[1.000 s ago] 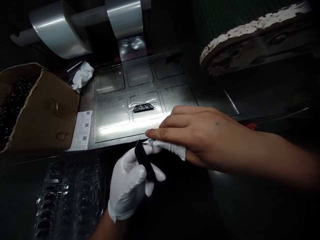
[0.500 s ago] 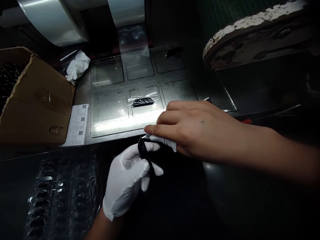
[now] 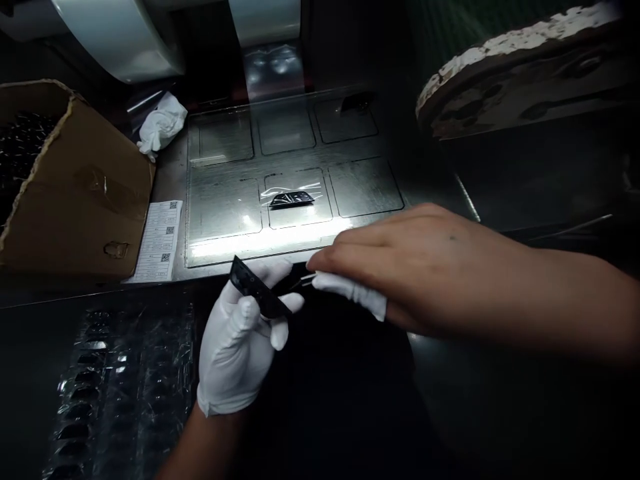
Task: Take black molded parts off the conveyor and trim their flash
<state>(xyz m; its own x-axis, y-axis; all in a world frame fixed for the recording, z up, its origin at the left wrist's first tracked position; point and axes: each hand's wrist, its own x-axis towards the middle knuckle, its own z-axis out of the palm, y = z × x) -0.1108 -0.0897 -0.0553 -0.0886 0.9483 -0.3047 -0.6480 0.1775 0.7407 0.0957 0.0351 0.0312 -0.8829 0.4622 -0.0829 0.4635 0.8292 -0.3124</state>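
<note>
My left hand [image 3: 235,353], in a white glove, is closed on a black plastic part [image 3: 257,288], a long slanted piece pinched between thumb and fingers. Just right of it, my right hand [image 3: 385,267] is closed on a small knife [image 3: 305,279]; only its thin pointed end shows past the fingertips. That hand is bare except for a white cover [image 3: 345,290] on the thumb. A narrow gap separates the knife tip from the part. Beyond both hands, a similar black part [image 3: 293,199] under clear film lies on the metal plate [image 3: 220,207].
A cardboard box [image 3: 95,187] of dark pieces stands at left, beside printed labels [image 3: 159,240] and a crumpled white cloth [image 3: 165,123]. A clear tray [image 3: 130,387] with several black parts lies lower left. Film rolls [image 3: 115,33] hang behind; a worn-edged board [image 3: 520,73] juts in at right.
The black part in my left hand has moved left and turned so its face shows more. My right hand has shifted right with the knife, away from the part's edge.
</note>
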